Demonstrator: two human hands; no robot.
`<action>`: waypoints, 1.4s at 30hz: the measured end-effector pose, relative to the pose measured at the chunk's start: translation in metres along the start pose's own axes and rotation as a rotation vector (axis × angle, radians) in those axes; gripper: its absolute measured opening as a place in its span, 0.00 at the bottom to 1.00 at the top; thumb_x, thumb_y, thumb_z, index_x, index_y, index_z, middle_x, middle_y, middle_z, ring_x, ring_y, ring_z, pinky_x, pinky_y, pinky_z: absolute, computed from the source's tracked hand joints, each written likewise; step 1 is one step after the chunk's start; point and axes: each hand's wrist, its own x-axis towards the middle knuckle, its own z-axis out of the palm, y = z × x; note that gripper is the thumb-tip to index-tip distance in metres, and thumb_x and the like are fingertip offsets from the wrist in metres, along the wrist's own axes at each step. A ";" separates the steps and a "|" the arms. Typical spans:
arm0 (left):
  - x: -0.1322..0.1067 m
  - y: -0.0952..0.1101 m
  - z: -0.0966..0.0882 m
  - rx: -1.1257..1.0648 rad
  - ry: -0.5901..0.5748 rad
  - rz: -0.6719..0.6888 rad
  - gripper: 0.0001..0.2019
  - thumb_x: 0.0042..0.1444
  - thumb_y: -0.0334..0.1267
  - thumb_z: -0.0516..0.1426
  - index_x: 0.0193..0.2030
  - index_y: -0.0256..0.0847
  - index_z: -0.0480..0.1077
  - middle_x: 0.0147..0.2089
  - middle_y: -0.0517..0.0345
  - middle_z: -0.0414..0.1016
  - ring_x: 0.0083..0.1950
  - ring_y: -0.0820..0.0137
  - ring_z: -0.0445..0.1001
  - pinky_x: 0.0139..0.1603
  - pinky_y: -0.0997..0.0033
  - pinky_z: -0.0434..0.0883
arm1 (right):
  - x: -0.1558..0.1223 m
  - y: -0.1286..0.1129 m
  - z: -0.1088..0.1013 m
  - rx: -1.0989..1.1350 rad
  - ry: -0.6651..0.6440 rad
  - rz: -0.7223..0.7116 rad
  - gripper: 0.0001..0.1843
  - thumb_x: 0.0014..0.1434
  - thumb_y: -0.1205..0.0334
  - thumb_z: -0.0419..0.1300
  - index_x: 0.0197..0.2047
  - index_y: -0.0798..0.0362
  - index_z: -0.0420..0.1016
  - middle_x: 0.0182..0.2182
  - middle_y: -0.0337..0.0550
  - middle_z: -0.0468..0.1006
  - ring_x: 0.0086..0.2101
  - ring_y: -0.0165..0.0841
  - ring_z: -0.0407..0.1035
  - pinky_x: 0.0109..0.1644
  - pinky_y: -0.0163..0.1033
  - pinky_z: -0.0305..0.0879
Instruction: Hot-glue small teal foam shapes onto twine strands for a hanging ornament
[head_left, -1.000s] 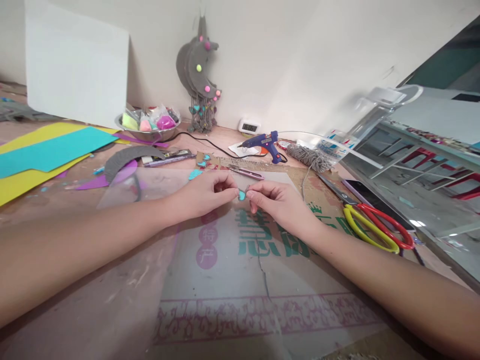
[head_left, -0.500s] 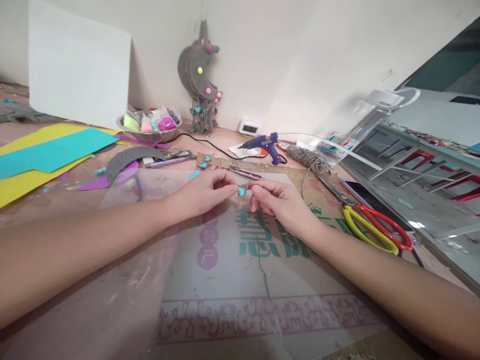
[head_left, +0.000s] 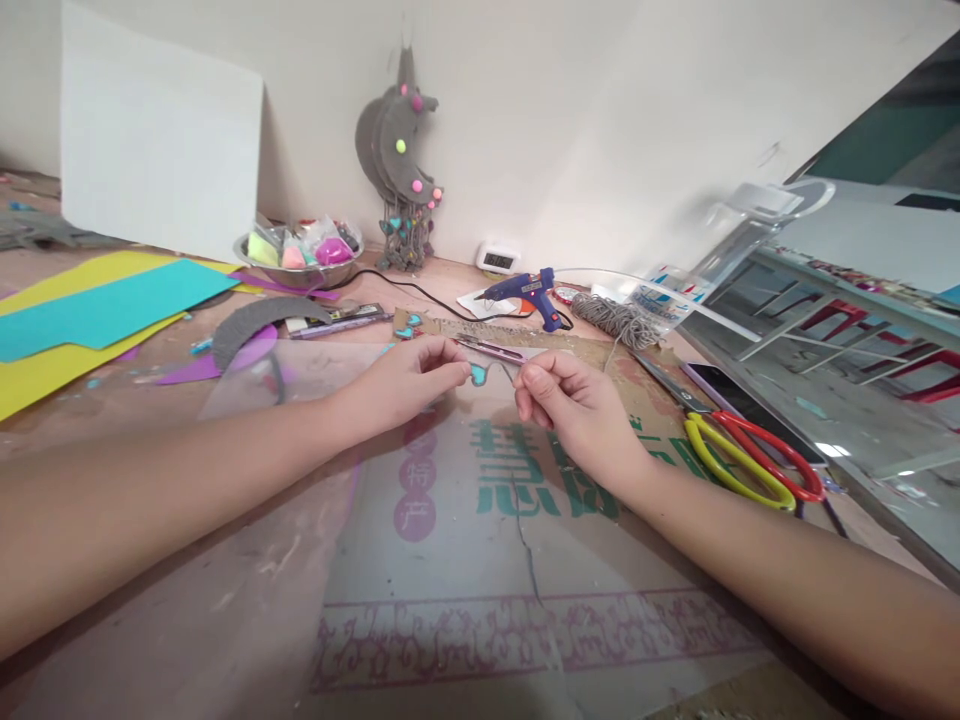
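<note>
My left hand (head_left: 411,378) pinches a tiny turquoise heart-shaped piece (head_left: 478,375) between thumb and fingertips. A thin grey thread (head_left: 501,368) runs from that piece to my right hand (head_left: 571,405), whose fingers are closed around the thread's other end. Both hands hover just above a clear plastic sheet (head_left: 450,520) laid over printed cardboard. The hands are a short gap apart, with the thread slack between them.
Yellow and red scissors (head_left: 750,465) and a phone (head_left: 720,383) lie at the right. A blue glue gun (head_left: 529,292), a ball of grey twine (head_left: 619,318), a steel bowl of pompoms (head_left: 300,250), a grey moon ornament (head_left: 401,150) and coloured felt sheets (head_left: 90,310) sit behind.
My right hand has drawn away to the right, off the turquoise piece, and a length of grey thread now shows between the two hands. The left hand has stayed put.
</note>
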 end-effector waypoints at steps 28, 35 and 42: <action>0.000 0.001 -0.001 0.054 0.038 0.013 0.08 0.53 0.42 0.53 0.31 0.40 0.63 0.24 0.65 0.60 0.22 0.78 0.58 0.19 0.78 0.58 | -0.002 0.003 0.004 -0.122 -0.068 -0.037 0.07 0.50 0.73 0.53 0.29 0.54 0.71 0.19 0.34 0.68 0.21 0.25 0.61 0.25 0.31 0.57; -0.001 0.003 0.000 0.033 0.044 0.016 0.08 0.54 0.42 0.53 0.31 0.39 0.63 0.24 0.64 0.61 0.22 0.78 0.58 0.20 0.79 0.58 | 0.005 0.005 -0.011 -0.182 0.209 -0.147 0.07 0.58 0.60 0.56 0.38 0.52 0.72 0.18 0.32 0.64 0.21 0.26 0.59 0.26 0.33 0.56; 0.000 0.001 -0.001 0.121 0.031 0.056 0.07 0.54 0.40 0.53 0.30 0.39 0.64 0.24 0.64 0.65 0.21 0.78 0.61 0.21 0.78 0.58 | 0.015 0.013 -0.010 -0.372 0.063 -0.162 0.14 0.56 0.56 0.58 0.46 0.51 0.73 0.40 0.42 0.77 0.42 0.34 0.69 0.49 0.41 0.63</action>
